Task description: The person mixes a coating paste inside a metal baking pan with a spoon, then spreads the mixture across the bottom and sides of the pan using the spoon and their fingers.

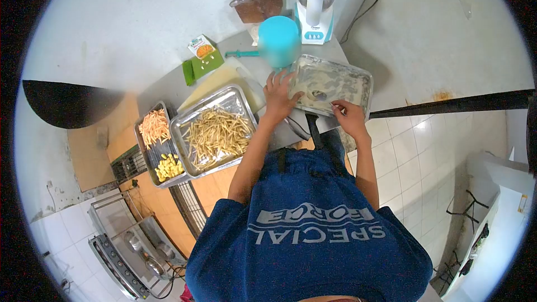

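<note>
A shallow metal tray (358, 81) coated with a pale, floury residue lies at the table's right end. My left hand (278, 98) is at the tray's left edge, fingers spread and thumb reaching over the rim. My right hand (349, 116) is over the tray's near right part, its fingers curled together; anything between them is too small to make out. Left of my left arm, a larger metal tray (239, 94) holds thin yellowish-brown strips (215, 137). Beyond my left hand stands a turquoise round container (279, 39), partly blurred.
A blender (318, 8) stands at the back against the wall. At far left, a narrow tray (162, 159) holds orange strips (154, 127) and yellow pieces (168, 166). A pale cutting board (226, 75), a green packet (204, 67) and a turquoise handle (241, 53) lie behind the large tray.
</note>
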Demonstrator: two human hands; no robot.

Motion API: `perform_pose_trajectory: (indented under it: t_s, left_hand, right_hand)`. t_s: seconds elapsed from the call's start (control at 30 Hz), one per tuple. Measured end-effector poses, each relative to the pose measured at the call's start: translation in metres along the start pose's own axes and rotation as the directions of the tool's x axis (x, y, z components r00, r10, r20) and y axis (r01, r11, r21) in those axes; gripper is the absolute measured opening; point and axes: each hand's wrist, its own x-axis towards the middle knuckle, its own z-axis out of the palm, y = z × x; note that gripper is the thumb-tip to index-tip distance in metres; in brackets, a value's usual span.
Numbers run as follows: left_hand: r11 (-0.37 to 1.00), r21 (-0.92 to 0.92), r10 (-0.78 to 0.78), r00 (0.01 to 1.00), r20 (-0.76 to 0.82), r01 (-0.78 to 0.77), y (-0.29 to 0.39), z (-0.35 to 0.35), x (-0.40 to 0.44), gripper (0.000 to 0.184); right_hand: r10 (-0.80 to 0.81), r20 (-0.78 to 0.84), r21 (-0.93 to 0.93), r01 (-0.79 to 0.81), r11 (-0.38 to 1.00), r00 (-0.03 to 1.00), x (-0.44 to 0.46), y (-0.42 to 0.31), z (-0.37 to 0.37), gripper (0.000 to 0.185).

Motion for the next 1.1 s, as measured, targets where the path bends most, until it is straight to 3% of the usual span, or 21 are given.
perform_pose_trajectory:
  t_s: [0.27,0.43,0.67,0.73,1.1]
  left_hand:
    - [0.983,0.046,-0.174,0.980,-0.099,0.180,0.034,0.016,0.004,0.081]
    - [0.952,0.086,-0.292,0.956,-0.033,0.293,0.041,0.021,0.008,0.111]
    - [0.946,0.040,-0.321,0.947,0.006,0.321,0.041,0.017,0.004,0.124]
    - [0.937,0.041,-0.348,0.934,0.079,0.346,0.044,0.010,0.004,0.129]
    - [0.942,0.027,-0.334,0.942,-0.014,0.335,0.033,0.011,-0.003,0.136]
  right_hand:
    - [0.010,-0.016,-0.134,-0.012,0.991,1.000,-0.010,-0.046,0.018,0.024]
    - [-0.001,-0.014,-0.121,0.000,0.993,1.000,-0.021,-0.060,0.030,0.022]
    - [-0.042,-0.068,-0.095,0.036,0.995,0.997,-0.027,-0.063,0.031,0.019]
    - [-0.027,-0.057,-0.103,0.022,0.994,0.998,-0.027,-0.064,0.030,0.020]
    - [-0.007,-0.142,0.068,0.017,0.998,0.990,-0.032,-0.064,0.033,0.015]
